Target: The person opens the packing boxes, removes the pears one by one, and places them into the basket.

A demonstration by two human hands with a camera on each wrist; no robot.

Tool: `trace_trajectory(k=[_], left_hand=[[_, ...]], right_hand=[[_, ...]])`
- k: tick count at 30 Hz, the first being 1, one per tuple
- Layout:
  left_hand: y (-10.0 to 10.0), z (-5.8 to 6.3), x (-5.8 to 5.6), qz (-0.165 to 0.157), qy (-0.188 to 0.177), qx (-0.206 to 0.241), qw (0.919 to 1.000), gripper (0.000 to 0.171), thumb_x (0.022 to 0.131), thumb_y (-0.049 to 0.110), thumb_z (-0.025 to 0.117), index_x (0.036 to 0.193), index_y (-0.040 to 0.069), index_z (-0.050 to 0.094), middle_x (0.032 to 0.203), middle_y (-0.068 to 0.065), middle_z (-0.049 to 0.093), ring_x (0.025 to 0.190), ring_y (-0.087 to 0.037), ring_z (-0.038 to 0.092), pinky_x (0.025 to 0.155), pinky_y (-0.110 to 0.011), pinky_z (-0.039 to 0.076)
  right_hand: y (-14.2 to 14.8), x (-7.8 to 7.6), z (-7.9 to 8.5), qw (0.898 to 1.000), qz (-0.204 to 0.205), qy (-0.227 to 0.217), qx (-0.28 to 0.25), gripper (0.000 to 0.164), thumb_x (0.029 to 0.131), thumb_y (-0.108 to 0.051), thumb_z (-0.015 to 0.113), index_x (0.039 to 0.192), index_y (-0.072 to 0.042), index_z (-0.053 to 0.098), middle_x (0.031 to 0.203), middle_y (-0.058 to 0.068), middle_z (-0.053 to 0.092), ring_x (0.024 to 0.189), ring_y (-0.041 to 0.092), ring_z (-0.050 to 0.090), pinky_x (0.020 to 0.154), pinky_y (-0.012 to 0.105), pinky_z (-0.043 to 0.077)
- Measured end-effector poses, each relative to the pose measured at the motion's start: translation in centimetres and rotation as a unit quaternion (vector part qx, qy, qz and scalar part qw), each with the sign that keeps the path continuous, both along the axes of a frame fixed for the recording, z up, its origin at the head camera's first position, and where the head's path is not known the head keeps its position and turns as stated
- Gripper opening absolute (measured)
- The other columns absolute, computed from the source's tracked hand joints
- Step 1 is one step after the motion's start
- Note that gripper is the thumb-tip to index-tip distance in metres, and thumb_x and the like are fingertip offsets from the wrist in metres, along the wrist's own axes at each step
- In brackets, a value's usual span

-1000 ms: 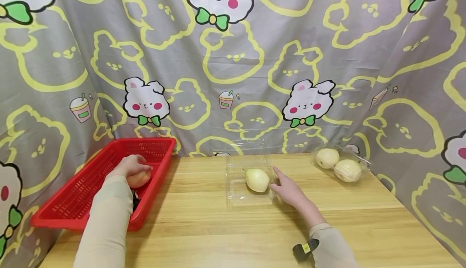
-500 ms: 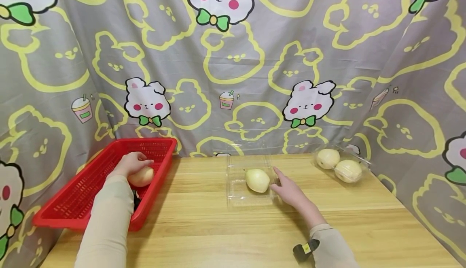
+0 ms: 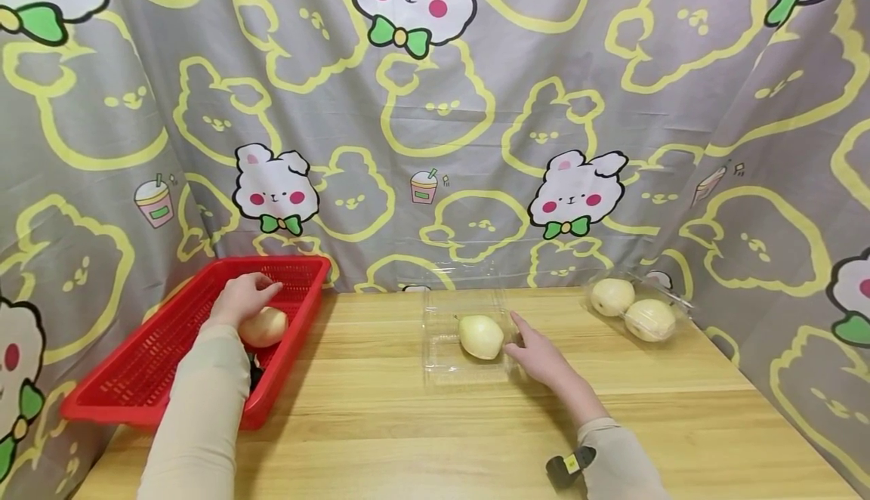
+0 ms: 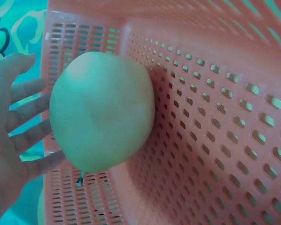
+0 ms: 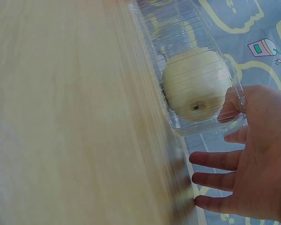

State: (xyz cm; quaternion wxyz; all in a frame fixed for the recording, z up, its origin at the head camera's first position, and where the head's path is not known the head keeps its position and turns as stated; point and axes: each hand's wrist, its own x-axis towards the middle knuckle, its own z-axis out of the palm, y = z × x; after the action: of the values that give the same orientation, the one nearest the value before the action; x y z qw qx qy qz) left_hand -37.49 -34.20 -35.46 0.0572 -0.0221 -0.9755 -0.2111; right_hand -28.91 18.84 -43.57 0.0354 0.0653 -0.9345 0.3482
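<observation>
My left hand [image 3: 243, 297] is inside the red plastic basket [image 3: 309, 319], beside and above a pale yellow pear [image 3: 265, 327]. In the left wrist view its fingers are spread and nearly straight next to the pear [image 4: 103, 110], whose stem points downward; whether the little fingertip touches it, I cannot tell. My right hand [image 3: 544, 356] is at the right edge of a clear plastic container [image 3: 438, 368] with its lid up. One pear [image 3: 481, 336] lies in that container. The right wrist view has the thumb and forefinger at the container's corner, other fingers extended [image 5: 262, 154].
At the table's back right stands another clear container [image 3: 669, 288] with two pears [image 3: 649, 319] in it. A patterned curtain [image 3: 435, 122] rises behind the wooden table [image 3: 408, 439]. A black wrist camera [image 3: 569, 467] sits by my right cuff.
My left hand has risen slightly off the basket's pear and its fingers have loosened, so more of the pear shows. The right hand and the container stay in place.
</observation>
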Motion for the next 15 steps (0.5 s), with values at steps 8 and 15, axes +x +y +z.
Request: trace_trajectory(k=[8,15], left_hand=[[0.8,0.9,0.1,0.009,0.038,0.006,0.9992,0.058,0.096,0.053,0.048,0.127,0.005,0.058,0.122,-0.023,0.062,0.108,-0.039,0.058,0.094,-0.061,0.047],[1.4,2.3,0.3,0.016,0.088,0.008,0.9959,0.049,0.098,0.047,0.048,0.124,0.007,0.06,0.118,-0.022,0.065,0.103,-0.038,0.06,0.092,-0.06,0.048]], right_hand=[[0.0,0.0,0.1,1.0,0.001,-0.006,-0.004,0.074,0.087,-0.021,0.055,0.153,-0.004,0.025,0.126,0.025,0.06,0.12,0.039,0.056,0.104,0.057,0.042],[0.0,0.0,0.2,1.0,0.001,-0.009,-0.003,0.074,0.088,-0.022,0.056,0.153,-0.006,0.026,0.125,0.023,0.062,0.118,0.036,0.057,0.103,0.055,0.043]])
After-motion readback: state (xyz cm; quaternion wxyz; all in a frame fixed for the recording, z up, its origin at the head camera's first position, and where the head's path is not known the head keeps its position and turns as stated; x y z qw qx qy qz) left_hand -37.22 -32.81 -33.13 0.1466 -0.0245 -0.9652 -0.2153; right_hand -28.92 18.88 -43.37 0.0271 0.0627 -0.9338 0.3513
